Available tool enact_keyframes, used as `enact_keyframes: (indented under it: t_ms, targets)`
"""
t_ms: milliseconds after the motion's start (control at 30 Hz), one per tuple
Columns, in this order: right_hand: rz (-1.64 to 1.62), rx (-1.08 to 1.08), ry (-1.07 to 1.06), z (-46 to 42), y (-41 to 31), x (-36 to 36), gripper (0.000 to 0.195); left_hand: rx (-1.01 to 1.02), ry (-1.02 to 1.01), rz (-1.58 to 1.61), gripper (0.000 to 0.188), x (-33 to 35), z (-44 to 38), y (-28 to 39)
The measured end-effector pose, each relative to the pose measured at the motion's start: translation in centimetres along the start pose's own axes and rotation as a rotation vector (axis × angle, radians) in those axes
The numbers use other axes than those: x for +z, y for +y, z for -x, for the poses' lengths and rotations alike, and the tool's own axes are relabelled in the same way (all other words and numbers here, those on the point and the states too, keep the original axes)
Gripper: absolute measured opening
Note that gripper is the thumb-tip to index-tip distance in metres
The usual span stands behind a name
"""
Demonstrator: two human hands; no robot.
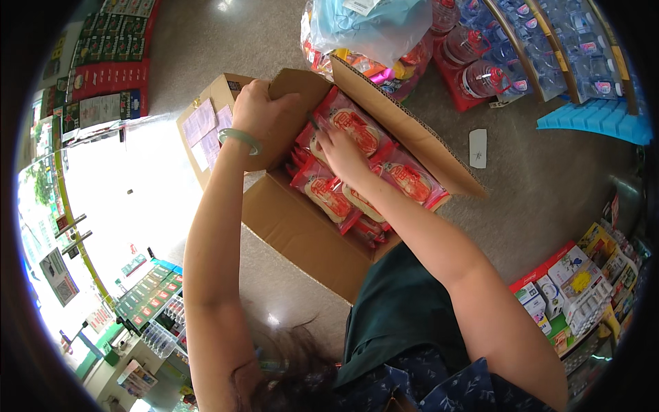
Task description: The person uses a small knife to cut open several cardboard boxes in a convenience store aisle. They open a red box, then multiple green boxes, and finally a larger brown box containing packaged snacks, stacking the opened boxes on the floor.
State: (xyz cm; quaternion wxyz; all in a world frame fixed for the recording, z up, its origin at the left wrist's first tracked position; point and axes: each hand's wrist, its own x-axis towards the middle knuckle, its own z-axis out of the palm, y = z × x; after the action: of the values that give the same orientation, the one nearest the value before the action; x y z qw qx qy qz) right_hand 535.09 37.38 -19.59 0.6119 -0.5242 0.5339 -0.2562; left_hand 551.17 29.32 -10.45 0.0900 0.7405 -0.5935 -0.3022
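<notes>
An opened cardboard box stands on the floor before me, its flaps spread. Inside lie several red-and-clear plastic packets of pale, oval food with red printing. My left hand, with a green bangle at the wrist, grips the far-left flap by its edge, the thumb lying on the inner face. Over the packets, my right hand holds a small, dark, slender tool between its fingertips; its exact kind is unclear. The forearm hides some of the packets.
Behind the flap sits another carton with paper sheets on it. A bag of colourful wrapped goods stands beyond, near large water bottles on a red base. A pale card lies on the floor; boxed goods fill a right-hand shelf.
</notes>
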Motion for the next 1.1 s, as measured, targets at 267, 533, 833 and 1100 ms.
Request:
enact_keyframes:
  t_ms: [267, 533, 833, 1100]
  targets:
    - [-0.102, 0.024, -0.078, 1.0, 1.2, 1.6, 0.04, 0.009, 0.009, -0.003, 0.047, 0.2, 0.6, 0.2]
    - [-0.091, -0.038, -0.061, 1.0, 0.9, 2.9, 0.041, 0.044, 0.021, -0.01, 0.049, 0.0, 1.0, 1.8]
    - [-0.139, -0.035, -0.048, 2.0, 1.3, 5.3, 0.039, 0.015, 0.014, -0.004, 0.051, 0.6, 1.0, -0.1]
    - [-0.093, 0.035, -0.261, 2.0, 1.1, 6.0, 0.041, 0.013, 0.021, 0.023, 0.044, 0.3, 2.0, 1.1]
